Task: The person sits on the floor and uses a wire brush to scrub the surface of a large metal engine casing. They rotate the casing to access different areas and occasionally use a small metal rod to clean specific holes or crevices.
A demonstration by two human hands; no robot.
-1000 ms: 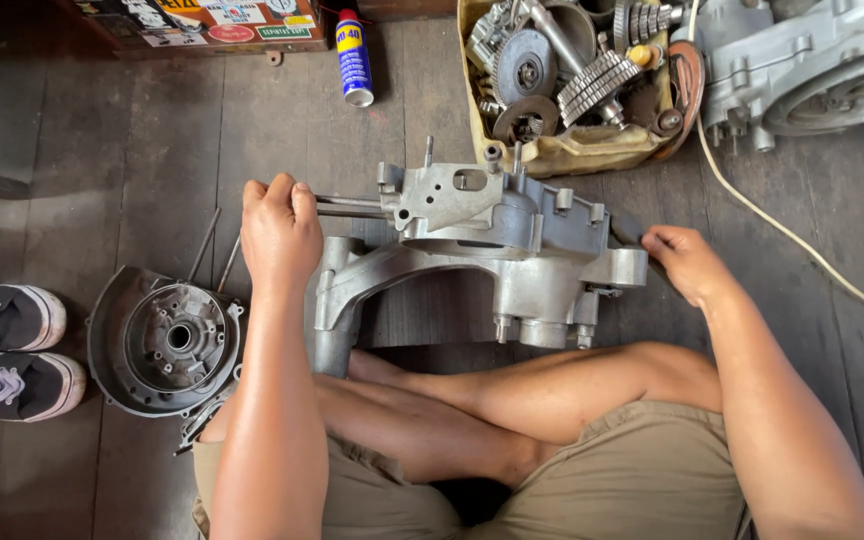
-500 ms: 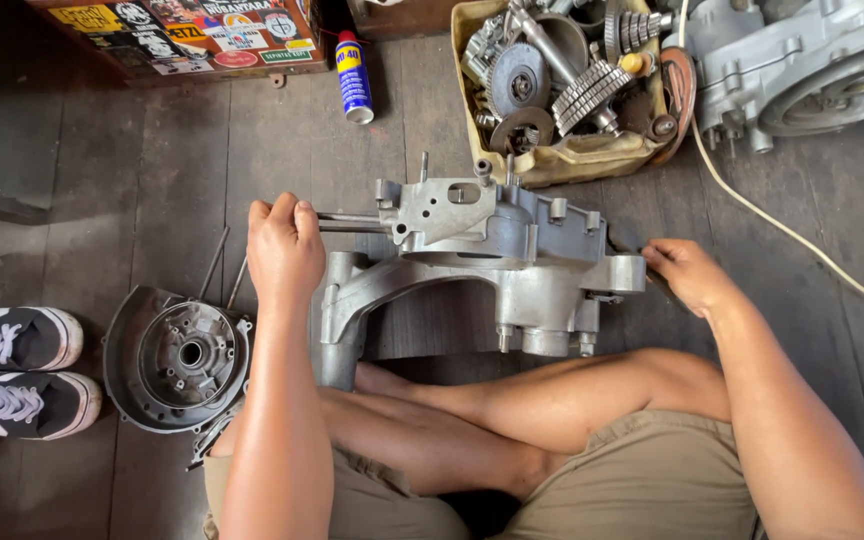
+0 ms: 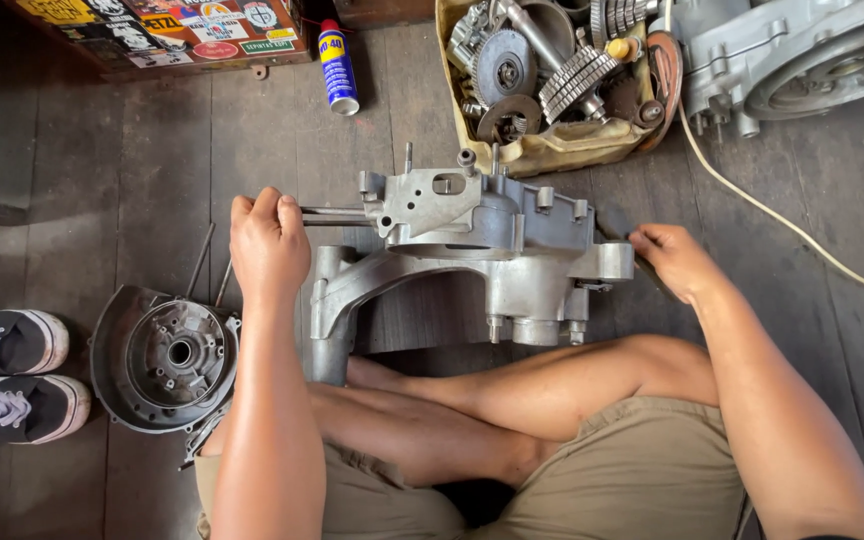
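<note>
A grey cast-metal engine casing (image 3: 472, 250) stands on the wooden floor in front of my crossed legs. My left hand (image 3: 268, 245) is closed around thin metal rods (image 3: 337, 214) that stick out of the casing's left side. My right hand (image 3: 674, 260) grips a dark tool or part at the casing's right end; what it is stays unclear under the fingers.
A round dark engine cover (image 3: 164, 358) lies at my left knee, black-and-white sneakers (image 3: 7, 370) beyond it. A tan bag of gears (image 3: 552, 70) and a second engine casing (image 3: 802, 55) sit behind. A blue spray can (image 3: 336, 66), a stickered box (image 3: 162, 25) and a white cable (image 3: 782, 225) lie on the floor.
The view has shifted slightly; both hands keep the same grips on the rods and on the casing's right end. Nothing was let go.
</note>
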